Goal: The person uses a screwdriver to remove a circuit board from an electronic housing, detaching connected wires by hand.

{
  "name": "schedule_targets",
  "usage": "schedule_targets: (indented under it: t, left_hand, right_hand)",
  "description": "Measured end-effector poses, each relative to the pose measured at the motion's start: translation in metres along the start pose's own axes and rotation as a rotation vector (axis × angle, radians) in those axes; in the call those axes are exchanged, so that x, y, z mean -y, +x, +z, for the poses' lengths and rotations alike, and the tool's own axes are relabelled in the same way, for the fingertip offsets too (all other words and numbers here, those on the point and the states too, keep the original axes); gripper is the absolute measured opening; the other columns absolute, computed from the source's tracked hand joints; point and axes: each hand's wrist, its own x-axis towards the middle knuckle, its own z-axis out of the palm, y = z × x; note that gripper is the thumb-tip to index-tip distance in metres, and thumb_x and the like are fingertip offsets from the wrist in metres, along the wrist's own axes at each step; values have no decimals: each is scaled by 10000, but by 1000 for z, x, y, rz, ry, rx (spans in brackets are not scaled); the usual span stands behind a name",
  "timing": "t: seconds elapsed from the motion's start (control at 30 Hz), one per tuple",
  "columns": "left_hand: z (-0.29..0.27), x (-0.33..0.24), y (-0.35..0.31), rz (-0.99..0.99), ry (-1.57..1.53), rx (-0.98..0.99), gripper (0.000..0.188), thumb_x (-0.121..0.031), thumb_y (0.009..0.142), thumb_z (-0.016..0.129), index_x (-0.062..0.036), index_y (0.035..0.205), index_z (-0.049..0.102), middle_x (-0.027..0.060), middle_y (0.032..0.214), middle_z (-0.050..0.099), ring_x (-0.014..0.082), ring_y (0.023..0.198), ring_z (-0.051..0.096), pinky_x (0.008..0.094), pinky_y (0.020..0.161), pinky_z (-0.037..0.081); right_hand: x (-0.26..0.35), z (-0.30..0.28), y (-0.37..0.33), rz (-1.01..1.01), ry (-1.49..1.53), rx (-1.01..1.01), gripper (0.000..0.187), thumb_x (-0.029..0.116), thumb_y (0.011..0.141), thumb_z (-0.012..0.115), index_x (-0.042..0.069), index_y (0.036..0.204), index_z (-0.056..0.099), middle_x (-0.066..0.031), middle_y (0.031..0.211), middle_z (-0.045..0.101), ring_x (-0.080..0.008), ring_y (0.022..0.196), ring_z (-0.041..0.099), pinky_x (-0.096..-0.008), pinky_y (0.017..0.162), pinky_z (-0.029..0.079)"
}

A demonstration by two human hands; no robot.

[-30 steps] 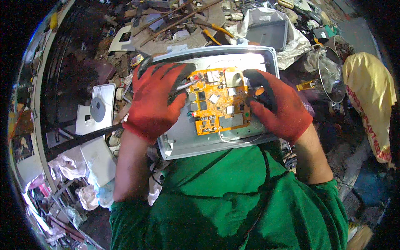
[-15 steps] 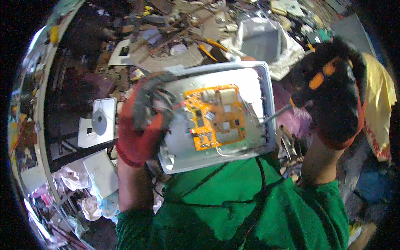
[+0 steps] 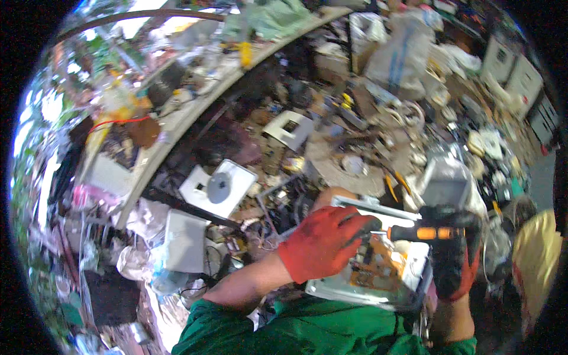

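A grey-white casing (image 3: pixel 355 296) with a metallic inside rests on my lap, and an orange circuit board (image 3: pixel 378 272) sits in it. My right hand (image 3: pixel 452 254), in a black and red glove, is closed around a screwdriver (image 3: pixel 435 233) with an orange and black handle. The screwdriver lies level over the board, its shaft pointing left. My left hand (image 3: pixel 322 245), in a red glove with dark fingertips, reaches over the casing's left side. Its fingers are drawn together near the end of the shaft; what they hold, if anything, is hidden.
Pliers (image 3: pixel 397 186) with orange-yellow handles lie beyond the casing, beside a white sack (image 3: pixel 452 171). White panels, one with a grey disc (image 3: pixel 219 187), lie to the left. Mixed scrap covers the ground ahead. A yellow sack (image 3: pixel 538 260) stands at the right.
The view has swung left, so the casing appears lower and farther right. My left hand has moved from the casing's left edge over it, and the screwdriver has turned level, meeting the left fingers.
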Motion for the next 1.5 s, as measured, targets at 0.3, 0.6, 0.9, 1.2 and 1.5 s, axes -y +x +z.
schedule_targets:
  t: [0.3, 0.6, 0.9, 1.2, 1.5]
  left_hand:
    - [-174, 129, 18, -359, 716, -654, 399, -255, 961, 603, -12, 1277, 614, 258, 1205, 671, 416, 1114, 652, 488, 948, 520]
    - [-322, 308, 100, -872, 1038, -336, 413, -277, 962, 496, -90, 1319, 586, 235, 1330, 627, 406, 1231, 610, 508, 1041, 481]
    - [-284, 280, 139, -526, 1406, -661, 431, -258, 879, 631, -101, 1280, 653, 183, 1276, 664, 367, 1175, 634, 503, 991, 499]
    - [56, 282, 225, -334, 663, 85, 709, -528, 900, 653, -162, 1483, 483, 145, 1386, 613, 344, 1287, 583, 471, 1071, 473]
    - [108, 360, 259, -451, 747, 318, 501, -394, 971, 587, -212, 1434, 528, 158, 1335, 621, 340, 1251, 596, 497, 1035, 494]
  right_hand:
    - [-16, -67, 4, -42, -388, -167, 652, 178, 967, 573, 6, 1546, 327, -218, 1474, 500, -351, 1328, 528, -468, 1160, 367]
    - [-40, -79, -11, 35, -330, -174, 599, 129, 951, 595, 18, 1507, 402, -168, 1424, 558, -293, 1296, 551, -427, 1140, 390]
    - [-45, -87, -46, 146, -426, -223, 599, 126, 949, 604, -6, 1496, 399, -181, 1417, 556, -294, 1294, 546, -425, 1137, 394]
    - [-77, -79, -54, -30, -850, -43, 710, 335, 892, 675, -24, 1451, 425, -290, 1423, 488, -451, 1324, 477, -531, 1133, 359]
    - [-74, -73, -54, -79, -815, -77, 675, 262, 877, 665, -37, 1437, 435, -293, 1402, 505, -470, 1306, 479, -552, 1128, 354]
